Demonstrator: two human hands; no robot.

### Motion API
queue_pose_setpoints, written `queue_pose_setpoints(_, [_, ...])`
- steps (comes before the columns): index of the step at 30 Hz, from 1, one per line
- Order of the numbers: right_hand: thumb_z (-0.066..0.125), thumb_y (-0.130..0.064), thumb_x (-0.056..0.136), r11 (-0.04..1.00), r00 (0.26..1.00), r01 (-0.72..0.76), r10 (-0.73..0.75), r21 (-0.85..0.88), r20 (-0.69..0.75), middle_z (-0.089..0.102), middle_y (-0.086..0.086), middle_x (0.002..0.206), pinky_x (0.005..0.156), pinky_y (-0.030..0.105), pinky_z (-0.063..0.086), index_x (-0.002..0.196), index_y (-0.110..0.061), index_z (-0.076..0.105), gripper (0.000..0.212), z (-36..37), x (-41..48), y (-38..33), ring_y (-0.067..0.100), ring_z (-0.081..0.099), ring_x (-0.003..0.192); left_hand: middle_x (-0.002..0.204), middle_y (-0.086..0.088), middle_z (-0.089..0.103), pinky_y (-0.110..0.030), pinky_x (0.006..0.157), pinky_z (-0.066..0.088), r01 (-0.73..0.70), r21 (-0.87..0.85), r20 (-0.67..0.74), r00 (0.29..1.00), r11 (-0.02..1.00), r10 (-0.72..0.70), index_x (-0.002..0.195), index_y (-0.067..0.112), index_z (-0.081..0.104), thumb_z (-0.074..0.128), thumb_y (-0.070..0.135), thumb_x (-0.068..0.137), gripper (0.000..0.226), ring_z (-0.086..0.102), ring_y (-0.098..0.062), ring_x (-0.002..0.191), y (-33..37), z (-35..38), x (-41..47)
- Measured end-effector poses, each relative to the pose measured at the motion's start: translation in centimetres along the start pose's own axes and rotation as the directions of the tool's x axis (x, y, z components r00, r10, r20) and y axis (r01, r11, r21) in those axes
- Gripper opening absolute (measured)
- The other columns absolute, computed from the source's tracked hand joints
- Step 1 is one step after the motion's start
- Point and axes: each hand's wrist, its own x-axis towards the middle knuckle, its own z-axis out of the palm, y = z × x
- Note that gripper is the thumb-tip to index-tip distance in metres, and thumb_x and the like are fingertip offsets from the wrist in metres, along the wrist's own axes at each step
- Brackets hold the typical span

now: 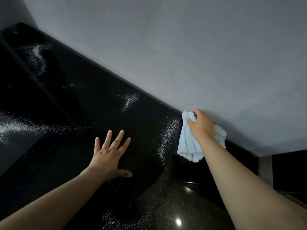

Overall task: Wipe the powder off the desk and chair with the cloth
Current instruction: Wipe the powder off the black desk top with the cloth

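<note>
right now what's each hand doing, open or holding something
Left hand: open, fingers spread over the powdered black desk.
Right hand: closed around the light blue cloth by the wall.

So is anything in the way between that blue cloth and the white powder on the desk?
Nothing visible blocks the nearest powder streak; it lies on the desk just left of the cloth, gripped by the right hand. Farther left, the left hand rests flat on the desk and could obstruct a long sweep.
</note>
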Motion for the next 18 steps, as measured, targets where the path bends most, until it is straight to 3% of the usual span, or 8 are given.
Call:
queue_pose_setpoints(8, [0.056, -0.026, 0.094, 0.993, 0.996, 0.052, -0.045, -0.104, 0.071, 0.057, 0.005, 0.136, 0.1, 0.037, 0.043, 0.135, -0.017, 0.052, 0.043, 2.2, 1.5, 0.0, 0.027, 0.051, 0.124, 0.143, 0.009, -0.047, -0.059, 0.108, -0.019, 0.014, 0.02, 0.023, 1.0, 1.0, -0.015, 0.136, 0.04, -0.032, 0.053, 0.086, 0.061, 0.122, -0.039, -0.03, 0.136, 0.4, -0.3, -0.1])
queue_pose_setpoints(18, [0.055, -0.026, 0.094, 0.978, 0.982, 0.166, -0.153, -0.126, 0.109, 0.054, -0.001, 0.14, 0.101, 0.034, 0.041, 0.135, -0.02, 0.053, 0.042, 2.5, 0.1, 0.4, 0.023, 0.052, 0.124, 0.144, 0.01, -0.045, -0.061, 0.109, -0.017, 0.021, 0.012, 0.042, 0.999, 1.0, -0.021, 0.136, 0.04, -0.031, 0.054, 0.085, 0.06, 0.122, -0.039, -0.03, 0.136, 0.6, -0.6, -0.2])
